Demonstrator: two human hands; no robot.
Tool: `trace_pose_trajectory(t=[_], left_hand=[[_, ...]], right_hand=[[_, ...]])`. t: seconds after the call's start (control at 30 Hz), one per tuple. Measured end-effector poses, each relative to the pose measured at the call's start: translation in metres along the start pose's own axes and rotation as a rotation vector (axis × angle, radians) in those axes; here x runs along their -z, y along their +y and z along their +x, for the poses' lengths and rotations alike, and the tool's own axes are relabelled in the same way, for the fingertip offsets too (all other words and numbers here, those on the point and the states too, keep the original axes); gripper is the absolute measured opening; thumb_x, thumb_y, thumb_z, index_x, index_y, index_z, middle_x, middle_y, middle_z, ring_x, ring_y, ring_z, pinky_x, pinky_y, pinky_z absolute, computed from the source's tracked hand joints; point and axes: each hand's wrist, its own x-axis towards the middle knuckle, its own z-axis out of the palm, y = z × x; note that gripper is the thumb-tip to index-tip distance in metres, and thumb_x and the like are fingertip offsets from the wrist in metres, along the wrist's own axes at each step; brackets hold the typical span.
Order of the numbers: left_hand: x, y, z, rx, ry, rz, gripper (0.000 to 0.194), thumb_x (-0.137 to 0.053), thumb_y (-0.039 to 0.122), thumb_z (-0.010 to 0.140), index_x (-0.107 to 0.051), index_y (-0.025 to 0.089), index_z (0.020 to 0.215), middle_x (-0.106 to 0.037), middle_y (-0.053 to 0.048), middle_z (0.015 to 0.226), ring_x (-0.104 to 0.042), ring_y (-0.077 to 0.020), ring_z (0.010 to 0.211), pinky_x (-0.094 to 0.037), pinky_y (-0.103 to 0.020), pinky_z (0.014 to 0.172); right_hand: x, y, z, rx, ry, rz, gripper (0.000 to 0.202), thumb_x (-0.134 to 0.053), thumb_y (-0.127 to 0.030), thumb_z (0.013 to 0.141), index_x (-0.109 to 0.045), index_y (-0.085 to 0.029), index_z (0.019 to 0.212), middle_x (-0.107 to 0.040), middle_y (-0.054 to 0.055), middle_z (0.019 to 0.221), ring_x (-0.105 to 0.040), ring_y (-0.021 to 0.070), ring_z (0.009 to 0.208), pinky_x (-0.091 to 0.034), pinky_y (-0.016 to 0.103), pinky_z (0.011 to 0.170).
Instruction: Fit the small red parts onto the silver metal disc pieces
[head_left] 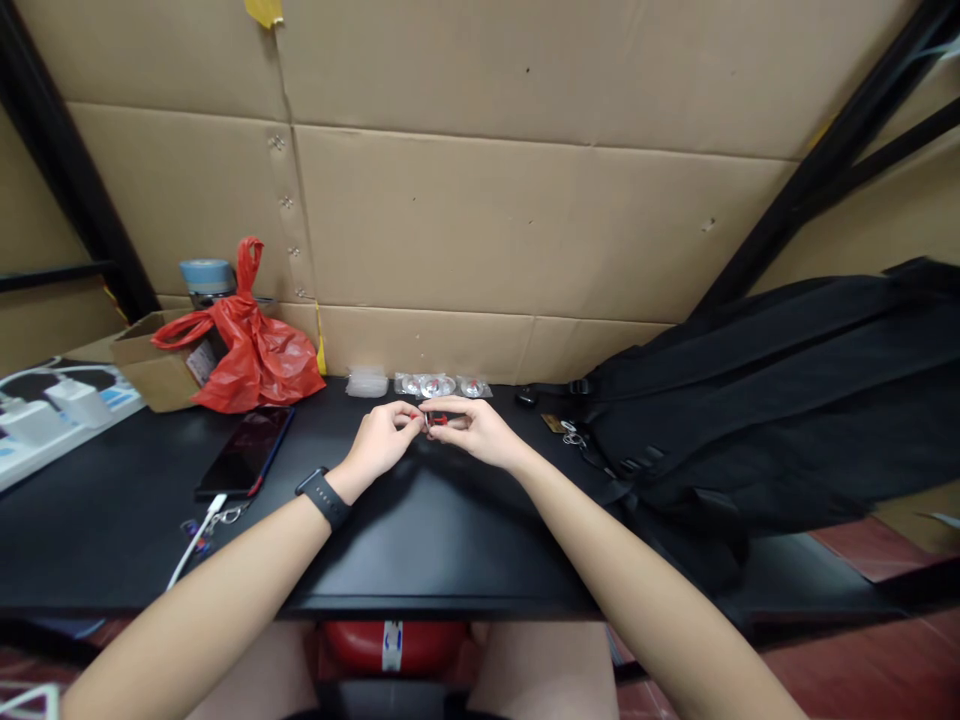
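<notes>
Both my hands meet over the middle of the black table [450, 540]. Between the fingertips is a small red and dark round piece [436, 421], too small to name. My left hand [382, 440], with a black watch [324, 498] on its wrist, pinches the piece's left side. From the right, my right hand [476, 430] closes thumb and fingers around it. Just behind the hands lie several round pieces in clear wrappers [437, 386] with red centres. A stack of clear plastic bags [367, 382] lies to their left.
On the left are a phone [247, 452], a white cable [196, 540], a power strip [67, 425], a cardboard box [154, 365] and a tied red bag [259, 355]. A black backpack [765, 400] fills the right side. A cardboard wall [480, 220] stands behind.
</notes>
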Motion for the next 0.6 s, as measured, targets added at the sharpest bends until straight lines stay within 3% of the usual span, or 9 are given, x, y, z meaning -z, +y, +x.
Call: trace_pose_trajectory(t=[0.1,0.27,0.37,0.47,0.6], left_hand=[[-0.001,-0.001,0.000,-0.001,-0.013,-0.007,0.015,-0.060,0.032,0.085,-0.070,0.021,0.089,-0.078,-0.003,0.088,-0.074,-0.0214,0.085,-0.054,-0.028,0.078],[0.003,0.002,0.003,-0.023,-0.012,0.041,0.015,-0.061,0.031,0.084,-0.066,0.022,0.094,-0.077,-0.003,0.090,-0.072,-0.0203,0.086,-0.053,-0.030,0.082],[0.016,-0.002,0.008,-0.006,0.094,0.311,0.019,-0.058,0.033,0.087,-0.066,0.023,0.101,-0.075,-0.006,0.099,-0.068,-0.0260,0.098,-0.050,-0.041,0.090],[0.033,-0.013,0.014,-0.022,0.178,0.693,0.024,-0.054,0.037,0.090,-0.070,0.023,0.099,-0.068,-0.013,0.119,-0.053,-0.0365,0.119,-0.041,-0.056,0.097],[0.048,-0.033,0.020,-0.029,0.152,0.820,0.031,-0.046,0.038,0.094,-0.070,0.027,0.111,-0.057,-0.011,0.139,-0.045,-0.0360,0.126,-0.038,-0.056,0.100]], right_hand=[[-0.001,0.000,-0.001,-0.011,-0.006,-0.025,0.053,-0.085,-0.033,0.067,-0.072,-0.021,0.117,-0.065,0.009,0.128,-0.074,0.0193,0.084,-0.062,0.033,0.079],[0.000,-0.004,0.000,0.021,0.063,-0.238,0.045,-0.079,-0.028,0.073,-0.072,-0.023,0.117,-0.071,0.008,0.115,-0.072,0.0178,0.078,-0.060,0.030,0.069],[0.006,-0.006,0.000,0.101,0.070,-0.466,0.041,-0.077,-0.022,0.075,-0.073,-0.027,0.116,-0.071,0.007,0.116,-0.069,0.0203,0.092,-0.058,0.031,0.073],[0.015,-0.004,0.000,0.134,0.047,-0.578,0.043,-0.074,-0.013,0.075,-0.073,-0.027,0.116,-0.070,0.008,0.119,-0.067,0.0215,0.100,-0.056,0.034,0.078],[0.020,0.002,-0.001,0.125,0.012,-0.619,0.046,-0.070,-0.005,0.074,-0.072,-0.025,0.115,-0.069,0.008,0.116,-0.066,0.0216,0.102,-0.054,0.038,0.087]])
